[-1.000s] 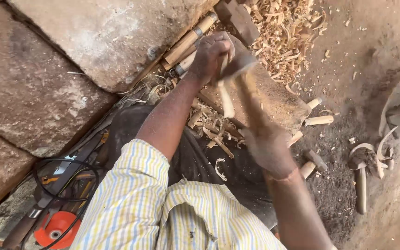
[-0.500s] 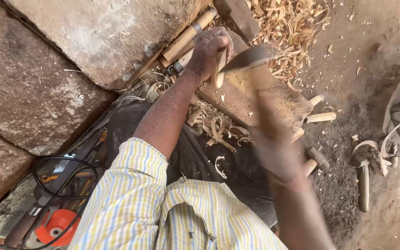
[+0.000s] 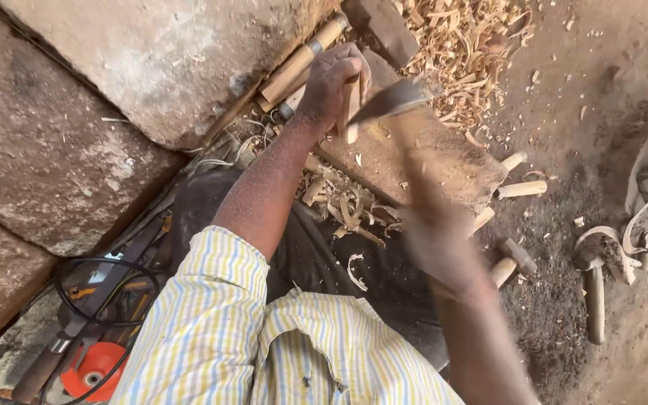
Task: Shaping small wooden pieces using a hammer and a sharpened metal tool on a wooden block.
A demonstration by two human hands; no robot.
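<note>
— Two hands busy?
— Yes. Left hand [image 3: 335,82] grips a wooden stick [image 3: 351,112] upright on the chopping block [image 3: 444,161]; right hand [image 3: 433,244], blurred, clutches a hatchet [image 3: 391,101] beside it.

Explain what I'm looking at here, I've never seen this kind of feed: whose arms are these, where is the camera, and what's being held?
The one current picture comes from a camera worn on a person's head, looking down at their own arms and lap; there is no machine. The left hand holds a short pale wooden stick upright on a worn wooden block. The right hand is blurred by motion and grips a handled chopping tool whose dark blade is beside the stick; its exact kind is hard to tell. Wood shavings lie beyond the block, and cut pegs rest on the dirt to its right. Large stone slabs fill the left side. At the lower left sits an orange power tool with a black cable.
</note>
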